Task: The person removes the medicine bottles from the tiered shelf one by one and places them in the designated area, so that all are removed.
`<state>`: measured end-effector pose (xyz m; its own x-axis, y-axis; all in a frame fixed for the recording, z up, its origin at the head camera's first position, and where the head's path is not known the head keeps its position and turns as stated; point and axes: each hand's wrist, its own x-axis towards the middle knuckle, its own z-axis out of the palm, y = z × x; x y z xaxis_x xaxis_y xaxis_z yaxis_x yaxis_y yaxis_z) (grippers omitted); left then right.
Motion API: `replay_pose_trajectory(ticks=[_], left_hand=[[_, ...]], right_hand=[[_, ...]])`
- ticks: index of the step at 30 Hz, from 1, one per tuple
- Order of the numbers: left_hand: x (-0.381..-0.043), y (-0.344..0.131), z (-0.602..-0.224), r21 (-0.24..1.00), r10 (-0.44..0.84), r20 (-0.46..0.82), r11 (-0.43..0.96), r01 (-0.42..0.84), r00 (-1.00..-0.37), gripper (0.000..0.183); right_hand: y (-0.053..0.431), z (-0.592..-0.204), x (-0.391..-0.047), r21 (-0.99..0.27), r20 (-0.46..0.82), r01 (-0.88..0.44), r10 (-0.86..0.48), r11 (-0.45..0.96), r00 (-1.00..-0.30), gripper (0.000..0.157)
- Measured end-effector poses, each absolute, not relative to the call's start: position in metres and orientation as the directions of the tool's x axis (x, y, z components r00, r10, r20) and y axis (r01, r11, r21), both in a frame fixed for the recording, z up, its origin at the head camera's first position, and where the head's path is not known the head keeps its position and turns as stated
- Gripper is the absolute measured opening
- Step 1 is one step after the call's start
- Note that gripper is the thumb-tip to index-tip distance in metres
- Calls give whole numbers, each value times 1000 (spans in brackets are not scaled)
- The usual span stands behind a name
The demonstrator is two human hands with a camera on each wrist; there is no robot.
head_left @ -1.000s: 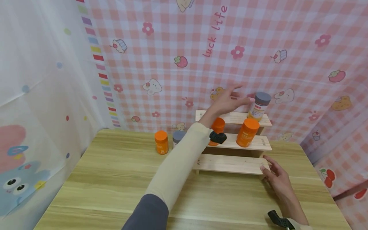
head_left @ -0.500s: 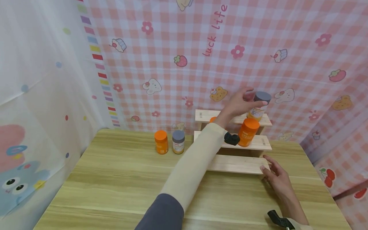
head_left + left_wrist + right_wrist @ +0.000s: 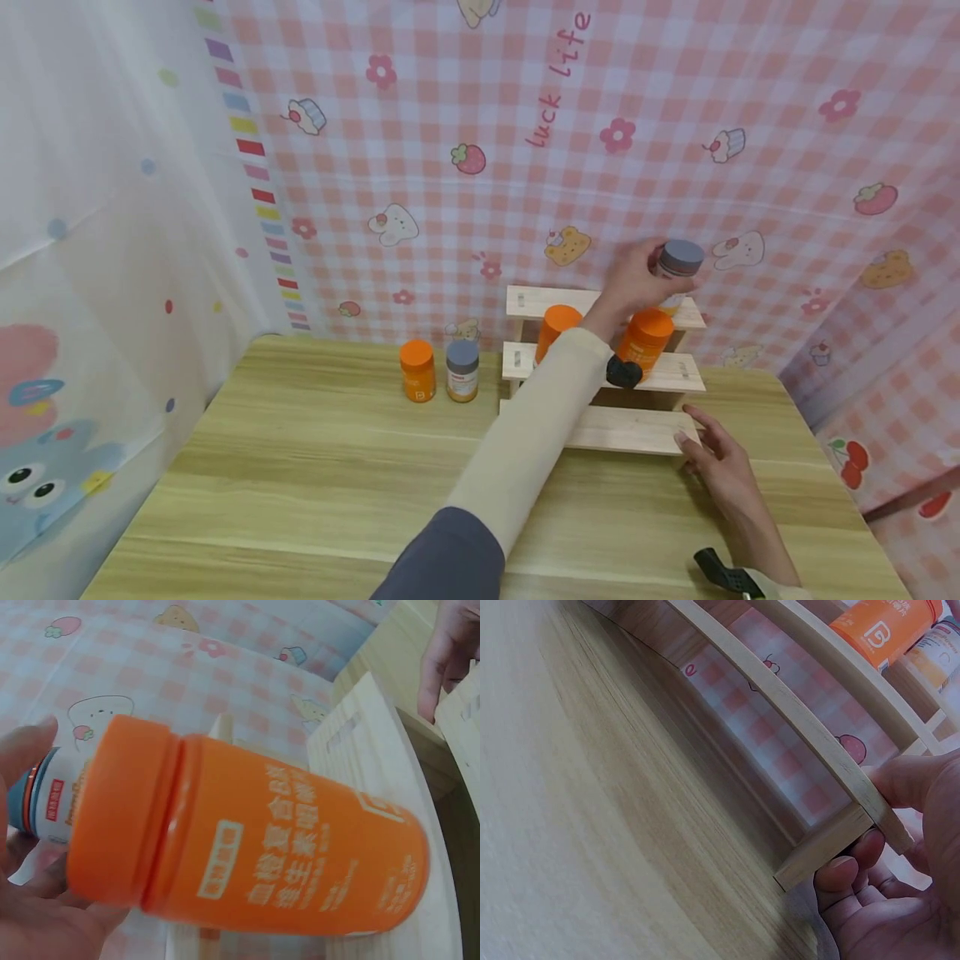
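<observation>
My left hand grips a grey-capped supplement bottle upright at the right end of the top tier of a wooden step shelf. In the left wrist view, thumb and fingers lie on either side of the bottle's cap end, partly hidden by an orange bottle close to the camera. That orange bottle stands on the middle tier, with a second orange bottle to its left, partly covered by my sleeve. My right hand pinches the right end of the lowest tier, thumb on top and fingers beneath.
Left of the shelf, an orange bottle and a grey-capped bottle stand on the wooden table. A pink checked cloth hangs close behind the shelf, and a white cloth hangs at the left.
My left hand has moved right along the top tier, and its fingers have closed round the grey-capped bottle. The right hand keeps its hold on the shelf's end.
</observation>
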<state>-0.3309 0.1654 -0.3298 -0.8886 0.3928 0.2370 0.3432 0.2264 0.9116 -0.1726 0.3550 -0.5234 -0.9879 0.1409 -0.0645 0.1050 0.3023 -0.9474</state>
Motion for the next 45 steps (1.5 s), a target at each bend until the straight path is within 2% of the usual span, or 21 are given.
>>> replay_pose_trajectory(ticks=[7,17,31,38,45], left_hand=[[-328,172,-335,899,366,192,307,313,-910,71],[-324,175,-333,865,360,229,352,359,-905,64],[-310,170,-313,904,338,268,235,357,-902,62],[-308,156,-303,913,369,297,161,375,-881,61],[-305,138,-298,915,374,296,152,373,-879,63]], right_hand=[[353,-523,-172,-937,-70,117,151,329,-986,61],[354,-522,-173,-932,-69,117,151,342,-986,61],[353,-522,-172,-933,-67,115,149,342,-987,61],[352,-522,-173,-939,-65,110,148,326,-987,61],[352,-521,-172,-933,-59,109,153,344,-986,61]])
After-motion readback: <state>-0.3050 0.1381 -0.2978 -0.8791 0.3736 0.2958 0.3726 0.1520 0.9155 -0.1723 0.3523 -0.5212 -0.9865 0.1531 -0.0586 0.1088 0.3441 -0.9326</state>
